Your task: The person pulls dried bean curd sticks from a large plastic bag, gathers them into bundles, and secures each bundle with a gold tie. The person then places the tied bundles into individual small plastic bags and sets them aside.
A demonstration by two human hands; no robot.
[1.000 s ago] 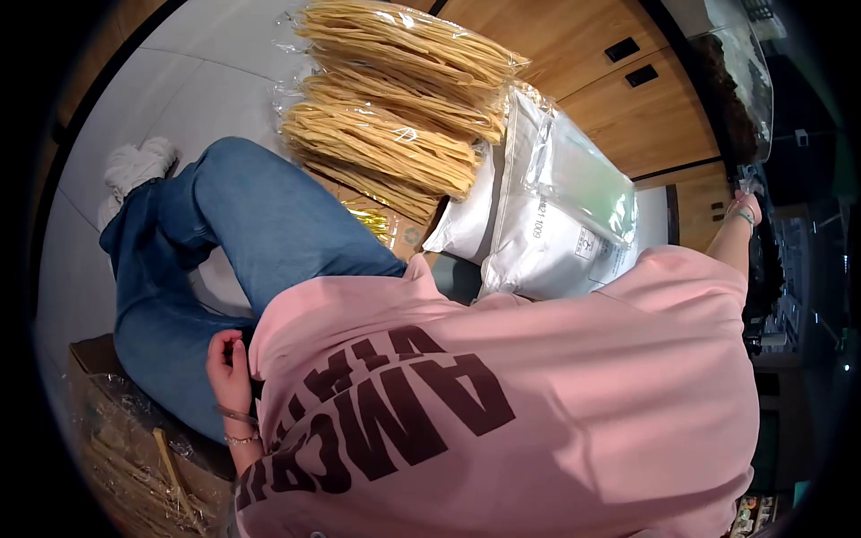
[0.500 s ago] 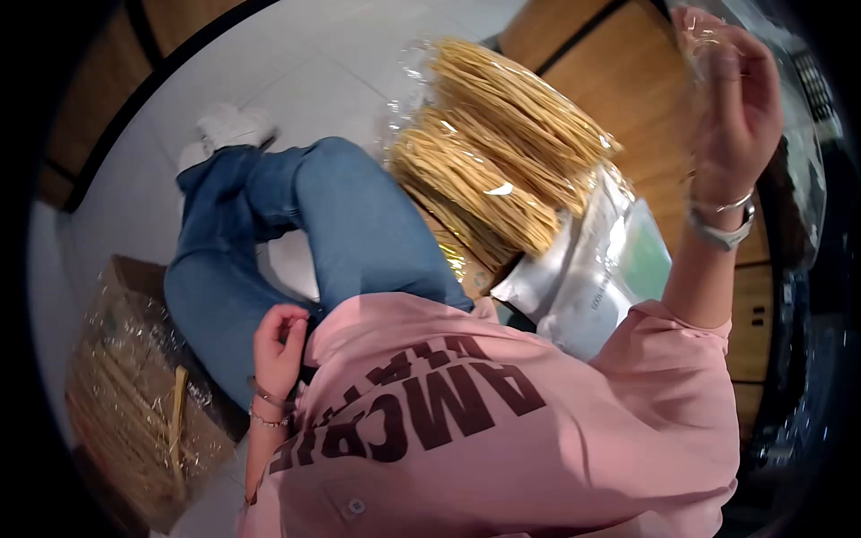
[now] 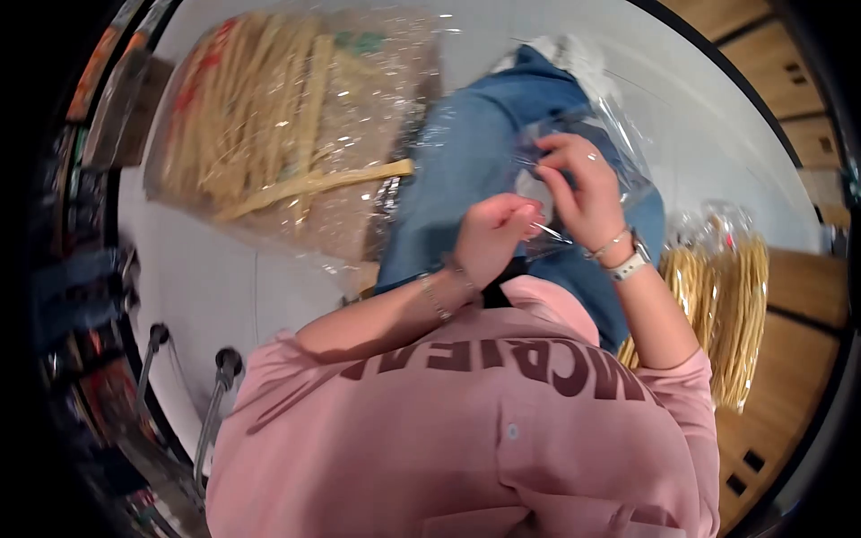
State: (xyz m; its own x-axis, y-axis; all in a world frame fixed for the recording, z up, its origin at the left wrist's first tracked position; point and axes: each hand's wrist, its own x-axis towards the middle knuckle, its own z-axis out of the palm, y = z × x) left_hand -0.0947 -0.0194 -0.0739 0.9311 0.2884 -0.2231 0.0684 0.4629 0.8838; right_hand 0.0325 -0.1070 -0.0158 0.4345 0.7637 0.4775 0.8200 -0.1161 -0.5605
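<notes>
A thin clear plastic bag [image 3: 574,124] lies across my lap, over the blue jeans. At its near edge my left hand [image 3: 493,235] is closed, with thumb and fingertips pinching the plastic. Just to the right, my right hand [image 3: 585,190] has its fingers curled, thumb toward forefinger, on the same bag. The bag appears to hold nothing; its far end is hard to make out. Left of my legs, a big clear sack [image 3: 359,117] contains many long, pale yellow dried sticks. One flat stick [image 3: 359,177] rests on the sack's near side, pointing at my knee.
Filled clear packs of yellow sticks [image 3: 740,314] stand to my right by wooden cabinets [image 3: 794,377]. Shelves of goods [image 3: 76,296] line the far left. Grey metal posts [image 3: 215,403] rise from the floor at lower left.
My view has swung left toward the sack. My right hand has come down from the upper right to my lap, and both hands are now together on a clear bag.
</notes>
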